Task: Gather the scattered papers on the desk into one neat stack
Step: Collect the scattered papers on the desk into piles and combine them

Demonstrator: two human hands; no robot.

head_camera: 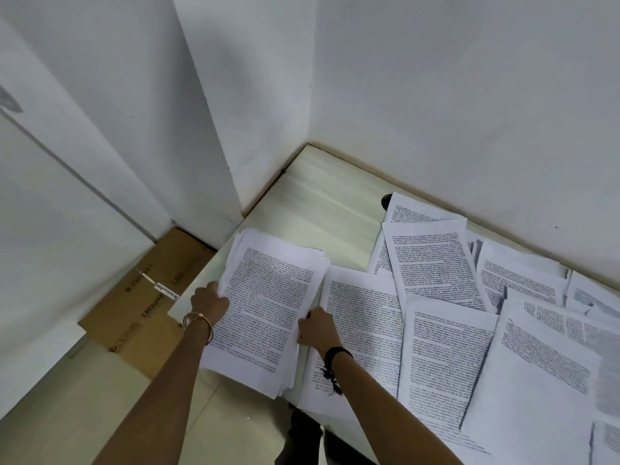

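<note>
Currently in hand: a thick stack of papers, printed side up, held between both hands.
Left hand: the left hand grips the stack's left long edge, with the fingers curled round it and the knuckles facing the camera.
Right hand: the right hand clasps the opposite long edge, with the fingers wrapped over the side of the pile.
Arms: both forearms reach forward from the bottom of the view, the left one straight and the right one angled in from the lower right, crossing above a sheet.
Wrists: a thin bangle is on the left wrist and a dark cord band on the right.
Stack position: it lies over the near left corner of the desk, turned slightly askew. Its near end juts past the desk edge and its sheet edges are not quite flush. I cannot tell whether it rests on the surface.
Loose sheets: many loose sheets lie overlapping at odd angles across the right part of the desk, and one lies just beside the right hand.
Surroundings: white walls meet the desk at the far side, and a flat cardboard box lies on the floor to the left.
</note>
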